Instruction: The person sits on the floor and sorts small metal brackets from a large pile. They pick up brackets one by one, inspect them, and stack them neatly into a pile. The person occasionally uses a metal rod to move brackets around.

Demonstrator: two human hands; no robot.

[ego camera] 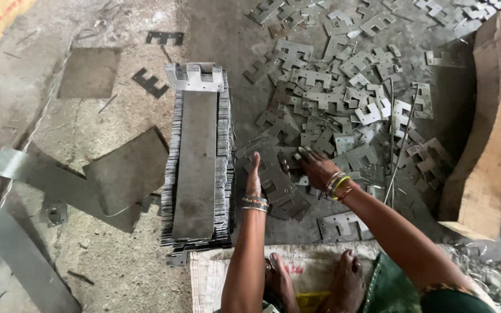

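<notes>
My left hand (pixel 254 178) stands on its edge on the floor, fingers straight, against a small pile of flat notched metal plates (pixel 279 184). My right hand (pixel 316 166) rests palm down on the same pile, fingers spread, touching the plates from the right. Neither hand clearly grips a plate. Both wrists wear bangles. A long neat stack of the same plates set on edge (pixel 198 162) stands just left of my left hand, with a flat metal strip (pixel 196 165) lying on top.
Many loose notched plates (pixel 343 87) are scattered over the concrete floor ahead and to the right. A curved wooden block (pixel 485 133) stands at the right. Sheet metal offcuts (pixel 123 171) lie at the left. My bare feet (pixel 314 278) rest on a white sack.
</notes>
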